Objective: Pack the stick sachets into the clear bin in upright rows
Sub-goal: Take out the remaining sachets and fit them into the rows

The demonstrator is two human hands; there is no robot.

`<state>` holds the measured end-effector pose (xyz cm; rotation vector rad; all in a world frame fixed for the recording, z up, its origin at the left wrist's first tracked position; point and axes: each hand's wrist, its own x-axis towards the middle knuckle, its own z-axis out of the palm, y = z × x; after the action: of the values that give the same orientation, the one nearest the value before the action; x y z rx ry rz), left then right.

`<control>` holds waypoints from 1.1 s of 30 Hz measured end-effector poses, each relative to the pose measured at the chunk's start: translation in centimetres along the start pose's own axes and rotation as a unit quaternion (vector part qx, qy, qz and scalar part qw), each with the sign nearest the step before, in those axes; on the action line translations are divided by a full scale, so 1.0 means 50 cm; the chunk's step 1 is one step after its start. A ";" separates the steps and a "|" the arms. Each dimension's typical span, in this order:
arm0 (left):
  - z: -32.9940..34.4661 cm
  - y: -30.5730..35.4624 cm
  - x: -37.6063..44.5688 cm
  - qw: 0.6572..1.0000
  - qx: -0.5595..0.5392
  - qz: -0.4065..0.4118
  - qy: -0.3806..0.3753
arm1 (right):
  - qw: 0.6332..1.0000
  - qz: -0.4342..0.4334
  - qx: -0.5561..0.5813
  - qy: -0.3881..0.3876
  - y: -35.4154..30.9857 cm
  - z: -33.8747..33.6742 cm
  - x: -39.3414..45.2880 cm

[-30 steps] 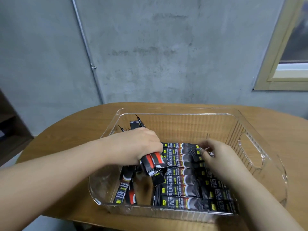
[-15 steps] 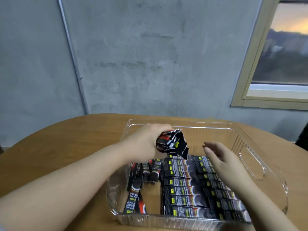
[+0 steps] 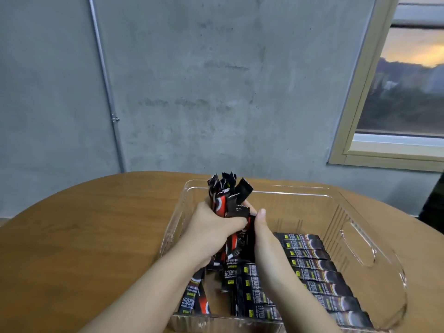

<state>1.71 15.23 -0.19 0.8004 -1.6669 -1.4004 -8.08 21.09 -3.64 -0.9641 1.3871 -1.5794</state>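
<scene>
Grey concrete wall (image 3: 192, 92) behind, one thin metal pipe (image 3: 105, 87) running down it, one window (image 3: 403, 92) at right with a pale frame. Rounded wooden worktop (image 3: 96, 224) carries one clear bin (image 3: 374, 255) with a cut-out handle in its right wall.

Two bare hands, both over the left half of the bin. Left hand (image 3: 211, 234) is curled tight round a bundle of stick sachets (image 3: 225, 198), black and red, held roughly upright; their top ends fan out above the fist, at least five tips visible, exact count unclear. Right hand (image 3: 264, 234) is pressed against the bundle's right side, thumb up and touching it; its other fingers are hidden behind the bundle, so can't tell whether they wrap it.

Inside the bin, right half: one row of packed sachets (image 3: 319, 272) lying side by side, running from mid-bin to the near wall, about eight visible. A second row (image 3: 252, 292) sits just left of it, partly under the right forearm, about four showing. Near-left corner: two loose sachets (image 3: 192, 301) leaning at a tilt against the bin floor, apart from the rows.
</scene>
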 end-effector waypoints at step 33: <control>0.002 0.011 0.017 0.983 0.104 0.067 0.134 | 0.975 0.171 0.141 0.008 0.024 0.050 -0.015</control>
<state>1.24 14.63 0.48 0.9317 -1.6379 -0.9885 -5.40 20.75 -4.62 -0.5126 1.2198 -1.4706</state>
